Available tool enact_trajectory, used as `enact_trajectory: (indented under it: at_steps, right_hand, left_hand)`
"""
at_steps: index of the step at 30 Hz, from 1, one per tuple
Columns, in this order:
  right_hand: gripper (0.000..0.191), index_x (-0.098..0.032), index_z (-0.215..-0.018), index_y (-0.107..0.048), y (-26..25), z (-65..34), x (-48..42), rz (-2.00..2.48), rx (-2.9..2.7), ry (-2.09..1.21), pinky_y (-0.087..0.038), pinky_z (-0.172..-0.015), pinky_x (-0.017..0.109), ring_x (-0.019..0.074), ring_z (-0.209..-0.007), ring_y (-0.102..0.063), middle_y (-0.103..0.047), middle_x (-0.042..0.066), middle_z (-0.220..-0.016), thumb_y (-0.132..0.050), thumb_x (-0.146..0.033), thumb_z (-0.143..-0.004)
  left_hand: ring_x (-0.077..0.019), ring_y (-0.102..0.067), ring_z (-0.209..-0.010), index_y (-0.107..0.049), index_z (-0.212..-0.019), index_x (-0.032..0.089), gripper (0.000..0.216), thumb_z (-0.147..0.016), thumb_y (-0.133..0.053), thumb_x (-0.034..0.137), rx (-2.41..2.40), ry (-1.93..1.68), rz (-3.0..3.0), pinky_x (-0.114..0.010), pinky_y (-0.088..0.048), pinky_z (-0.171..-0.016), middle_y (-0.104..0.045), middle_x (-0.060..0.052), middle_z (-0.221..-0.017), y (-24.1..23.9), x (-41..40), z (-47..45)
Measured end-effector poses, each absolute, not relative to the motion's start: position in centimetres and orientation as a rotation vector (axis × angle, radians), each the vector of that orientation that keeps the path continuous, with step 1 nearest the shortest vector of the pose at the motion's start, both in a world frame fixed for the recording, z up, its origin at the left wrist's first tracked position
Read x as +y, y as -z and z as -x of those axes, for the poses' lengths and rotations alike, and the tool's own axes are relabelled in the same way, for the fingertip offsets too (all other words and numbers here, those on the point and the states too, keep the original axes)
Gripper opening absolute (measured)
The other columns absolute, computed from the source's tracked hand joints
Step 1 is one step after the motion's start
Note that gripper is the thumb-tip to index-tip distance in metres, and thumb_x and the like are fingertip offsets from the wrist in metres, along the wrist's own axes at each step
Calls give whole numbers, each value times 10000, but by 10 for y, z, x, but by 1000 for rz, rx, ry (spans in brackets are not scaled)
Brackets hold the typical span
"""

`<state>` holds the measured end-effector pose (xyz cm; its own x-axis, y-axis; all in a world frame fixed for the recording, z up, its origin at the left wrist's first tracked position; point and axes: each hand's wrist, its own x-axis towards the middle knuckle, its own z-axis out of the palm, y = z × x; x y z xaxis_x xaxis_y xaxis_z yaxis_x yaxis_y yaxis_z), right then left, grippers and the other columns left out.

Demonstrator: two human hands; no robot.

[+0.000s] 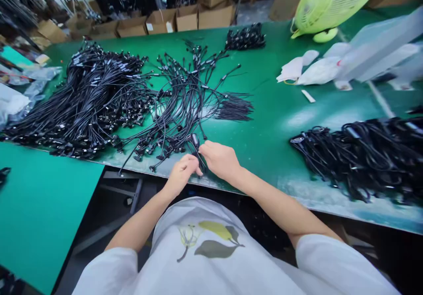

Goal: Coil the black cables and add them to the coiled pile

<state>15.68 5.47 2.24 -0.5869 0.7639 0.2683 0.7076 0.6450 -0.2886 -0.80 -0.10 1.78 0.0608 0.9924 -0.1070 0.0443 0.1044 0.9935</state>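
Black cable (197, 152) passes between both curled hands at the near edge of the green desk (274, 66) in the head view, around 12 o'clock from the chest. The left hand (181, 175) closes narrowly on it, and the right hand (220, 160) grips it just beside. A loose tangle of black leads (185, 97) spreads further out at 12 o'clock, a denser pile of leads (89, 105) lies at 10 o'clock, a coiled bundle (360, 158) at 3 o'clock, and a lime-green fan (333, 4) at 1 o'clock.
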Motion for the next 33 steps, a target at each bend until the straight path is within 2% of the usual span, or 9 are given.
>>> enact_trajectory:
  at_steps: [6, 10, 12, 15, 17, 20, 23, 28, 33]
  right_hand:
    - [314, -169, -810, -627, -18, -156, 33, 1085, -2369, -123, -291, -652, 264, 139, -698, -489, -585, 47, -735, -365, -211, -978]
    - [265, -161, -802, -594, -9, -152, 29, 1231, -2122, -778, -302, -624, 251, 132, -673, -490, -594, 52, -772, -388, -255, -941]
    - [286, -167, -745, -547, -3, -153, 30, 1193, -1950, -1216, -308, -576, 241, 112, -560, -434, -529, 13, -654, -375, -296, -935]
    - [332, -176, -691, -523, 2, -164, 32, 1128, -1860, -1494, -313, -521, 233, 94, -450, -336, -397, -46, -517, -371, -348, -932]
    - [332, -170, -685, -560, -1, -176, 33, 1150, -1868, -1446, -364, -582, 242, 105, -526, -432, -476, -20, -572, -420, -360, -919]
    - [232, -171, -910, -642, -9, -188, 31, 1219, -1771, -1195, -437, -788, 295, 162, -849, -577, -626, 59, -920, -499, -354, -894]
    - [396, -211, -1224, -530, -11, -188, 29, 1163, -1555, -1199, -478, -846, 307, 172, -968, -606, -608, 73, -1151, -576, -356, -858]
    - [264, -234, -1139, -509, 5, -180, 38, 1120, -1176, -1309, -517, -711, 264, 127, -760, -659, -670, 14, -945, -484, -389, -927]
    - [279, -220, -1100, -472, 15, -173, 41, 886, -877, -1441, -519, -632, 255, 112, -638, -648, -605, -29, -785, -489, -430, -916]
  left_hand:
    - [-176, -603, -940, -706, -981, 173, 386, -757, -726, 486, 1153, -1156, -801, -292, -437, -900, -688, -48, -960, -3, 2, -4]
    - [-226, -622, -1086, -706, -1003, 170, 376, -719, -778, 406, 1020, -1216, -673, -339, -411, -1005, -721, -79, -1078, -6, 3, -17]
    - [-240, -629, -1106, -696, -998, 167, 374, -717, -783, 396, 993, -1253, -645, -351, -427, -995, -719, -100, -1119, -7, 3, -23]
    - [-236, -662, -1033, -660, -993, 160, 379, -732, -773, 410, 994, -1220, -655, -352, -475, -921, -731, -117, -1065, -6, 5, -28]
    - [-204, -680, -931, -623, -999, 169, 384, -737, -770, 408, 1045, -1233, -683, -329, -492, -866, -739, -82, -941, -4, 9, -27]
    - [-124, -636, -704, -592, -976, 183, 336, -748, -759, 367, 1148, -1252, -790, -253, -487, -737, -672, 7, -743, 1, 15, -30]
    - [-90, -536, -578, -600, -1014, 185, 296, -797, -703, 357, 1233, -1146, -1008, -213, -447, -595, -596, 32, -706, 6, 14, -45]
    - [-89, -468, -500, -551, -1062, 201, 346, -862, -607, 478, 1222, -920, -1099, -203, -426, -501, -514, 54, -634, 10, 0, -75]
    - [-41, -209, -357, -524, -941, 212, 437, -825, -571, 630, 1219, -919, -833, -141, -179, -326, -262, 126, -508, 11, -4, -89]
